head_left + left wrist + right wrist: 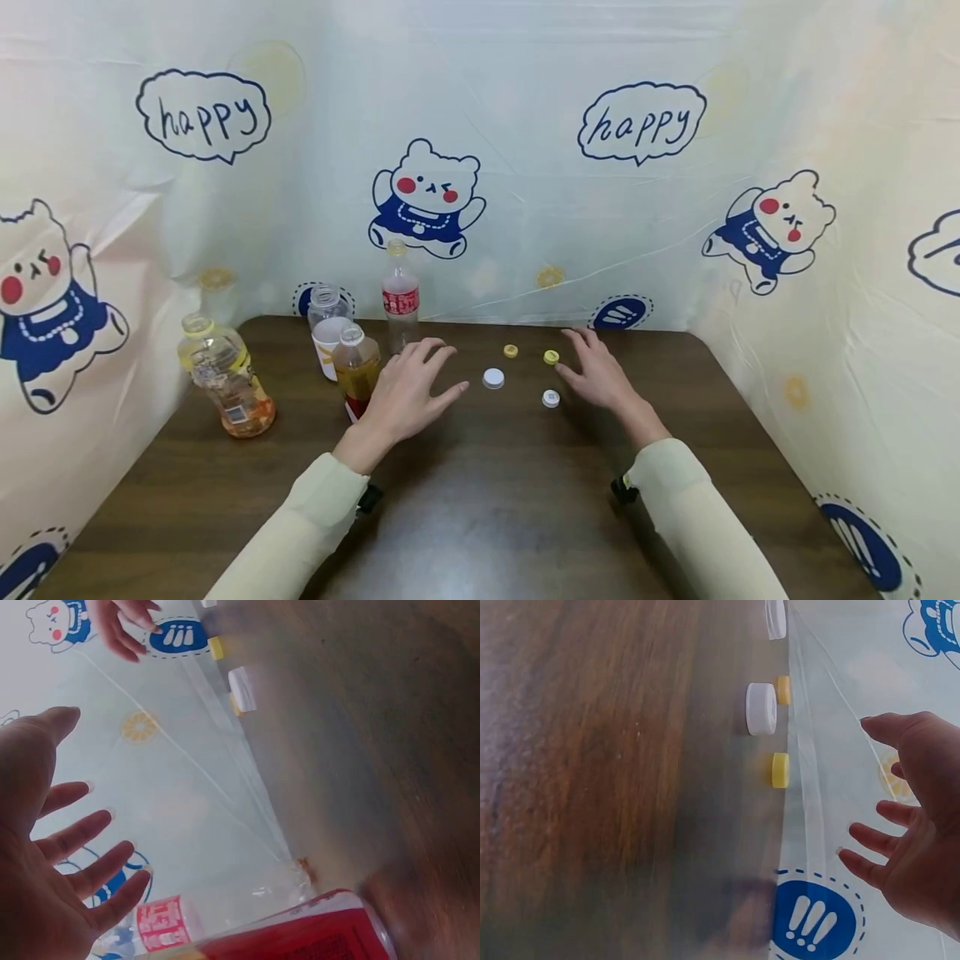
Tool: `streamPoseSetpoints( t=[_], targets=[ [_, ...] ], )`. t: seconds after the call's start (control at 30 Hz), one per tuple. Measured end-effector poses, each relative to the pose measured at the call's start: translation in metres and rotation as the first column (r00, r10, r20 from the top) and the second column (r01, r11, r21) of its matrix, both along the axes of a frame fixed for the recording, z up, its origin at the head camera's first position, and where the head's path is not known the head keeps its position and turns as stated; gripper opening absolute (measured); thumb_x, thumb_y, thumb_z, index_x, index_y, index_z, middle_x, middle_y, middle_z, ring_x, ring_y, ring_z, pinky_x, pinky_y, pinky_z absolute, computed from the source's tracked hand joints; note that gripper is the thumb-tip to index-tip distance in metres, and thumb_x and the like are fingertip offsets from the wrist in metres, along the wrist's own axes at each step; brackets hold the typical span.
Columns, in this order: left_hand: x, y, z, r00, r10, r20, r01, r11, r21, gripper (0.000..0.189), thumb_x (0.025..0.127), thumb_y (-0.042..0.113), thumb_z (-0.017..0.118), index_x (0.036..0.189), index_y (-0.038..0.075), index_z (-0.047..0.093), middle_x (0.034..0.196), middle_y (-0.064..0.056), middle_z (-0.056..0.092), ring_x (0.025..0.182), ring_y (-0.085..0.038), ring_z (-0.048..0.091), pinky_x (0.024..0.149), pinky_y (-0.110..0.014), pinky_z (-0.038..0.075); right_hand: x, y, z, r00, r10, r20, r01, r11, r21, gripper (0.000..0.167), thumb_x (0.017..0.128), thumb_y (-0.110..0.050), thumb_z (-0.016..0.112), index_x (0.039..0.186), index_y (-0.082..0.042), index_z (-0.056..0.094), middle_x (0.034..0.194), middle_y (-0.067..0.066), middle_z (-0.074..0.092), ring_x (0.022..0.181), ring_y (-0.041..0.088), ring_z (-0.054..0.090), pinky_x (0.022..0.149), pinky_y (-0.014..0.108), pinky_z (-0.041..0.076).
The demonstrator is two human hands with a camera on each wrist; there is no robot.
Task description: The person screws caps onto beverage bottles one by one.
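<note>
Above the dark brown wood-grain table point(487, 525), the left hand point(405, 393) hovers, fingers loosely spread, by an amber-tinted clear plastic bottle point(356, 371); the right hand point(604, 379) hovers too, fingers relaxed. Between them sit a small round white plastic cap point(551, 398), a bigger white one point(493, 378), then two small round yellow caps point(551, 357), one just beside the right thumb. Behind stands a clear red-labelled plastic bottle point(401, 302).
</note>
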State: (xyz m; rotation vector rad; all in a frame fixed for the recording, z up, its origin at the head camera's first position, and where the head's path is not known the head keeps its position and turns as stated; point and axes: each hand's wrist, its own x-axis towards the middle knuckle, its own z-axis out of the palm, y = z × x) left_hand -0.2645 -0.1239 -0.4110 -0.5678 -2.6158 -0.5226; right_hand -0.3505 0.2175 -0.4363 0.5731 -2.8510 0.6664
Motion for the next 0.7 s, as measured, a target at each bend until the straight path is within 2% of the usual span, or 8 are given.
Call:
streamPoseSetpoints(
  t=[0.23, 0.43, 0.53, 0.7],
  targets=[
    [0.013, -0.011, 0.004, 0.994, -0.018, -0.11, 0.031, 0.993, 0.112, 0.046, 0.09, 0.041, 0.079, 0.123, 0.011, 0.069, 0.124, -0.009, 0.065, 0.112, -0.028, 0.062, 0.091, -0.049, 0.056, -0.013, -0.006, -0.003, 1.0, 0.012, 0.019, -0.012, 1.0, -0.007, 0.063, 0.097, -0.025, 0.069, 0.152, -0.008, 0.042, 0.154, 0.02, 0.037, 0.139, 0.042, 0.042, 0.109, 0.062, 0.04],
    [0.025, -0.021, 0.002, 0.975, 0.0, -0.222, 0.041, 0.983, 0.181, 0.037, 0.088, 0.034, 0.082, 0.113, 0.01, 0.071, 0.114, -0.007, 0.068, 0.106, -0.025, 0.064, 0.087, -0.046, 0.058, -0.024, -0.005, -0.006, 0.999, 0.001, 0.052, -0.001, 1.0, 0.007, 0.063, 0.097, -0.022, 0.07, 0.152, -0.008, 0.043, 0.151, 0.02, 0.039, 0.136, 0.041, 0.047, 0.107, 0.061, 0.043],
    [0.032, -0.029, 0.003, 0.959, 0.033, -0.28, 0.034, 0.973, 0.23, 0.035, 0.086, 0.032, 0.083, 0.111, 0.01, 0.071, 0.11, -0.005, 0.069, 0.101, -0.024, 0.064, 0.082, -0.045, 0.058, -0.029, -0.006, -0.008, 0.997, 0.001, 0.073, -0.002, 1.0, 0.012, 0.062, 0.097, -0.022, 0.069, 0.152, -0.009, 0.043, 0.151, 0.019, 0.039, 0.129, 0.04, 0.052, 0.103, 0.061, 0.046],
    [0.04, -0.044, 0.006, 0.914, 0.115, -0.389, 0.012, 0.951, 0.309, 0.039, 0.082, 0.031, 0.086, 0.109, 0.008, 0.071, 0.111, -0.01, 0.068, 0.102, -0.027, 0.062, 0.081, -0.05, 0.059, -0.032, -0.006, -0.01, 0.996, 0.014, 0.087, -0.015, 1.0, 0.018, 0.06, 0.098, -0.023, 0.068, 0.151, -0.012, 0.043, 0.15, 0.017, 0.039, 0.114, 0.034, 0.059, 0.093, 0.058, 0.05]
  ],
)
